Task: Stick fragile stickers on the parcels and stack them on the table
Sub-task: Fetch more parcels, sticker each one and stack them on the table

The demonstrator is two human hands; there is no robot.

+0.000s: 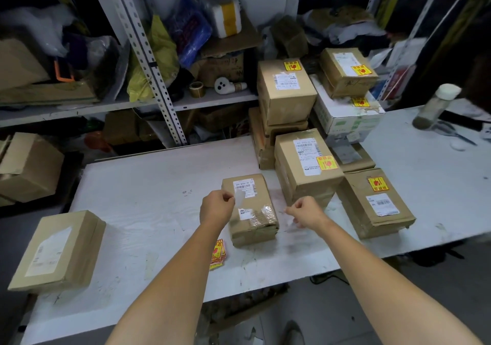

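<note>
White worktop in a cramped stockroom: a small brown parcel with a printed shipping label lies near the front edge, carrying no yellow sticker, between a person's two outstretched bare arms. The left hand hovers at the parcel's left edge, its fingers pinching a pale slip held over the label. The right hand is just off the parcel's right side, fingers curled in tight, thumb to forefinger; whether they hold anything cannot be told. A loose pile of yellow-and-red fragile stickers sits on the worktop by the left forearm, just in front of the parcel. To the right, already stickered, stand a tall parcel and a flat parcel beside it. Behind them more stickered boxes are stacked, among them an upright carton and a white box with a brown box on top. An unstickered parcel rests at the worktop's left corner. A capped bottle and scissors lie at the far right, and cluttered metal shelving fills the background.
</note>
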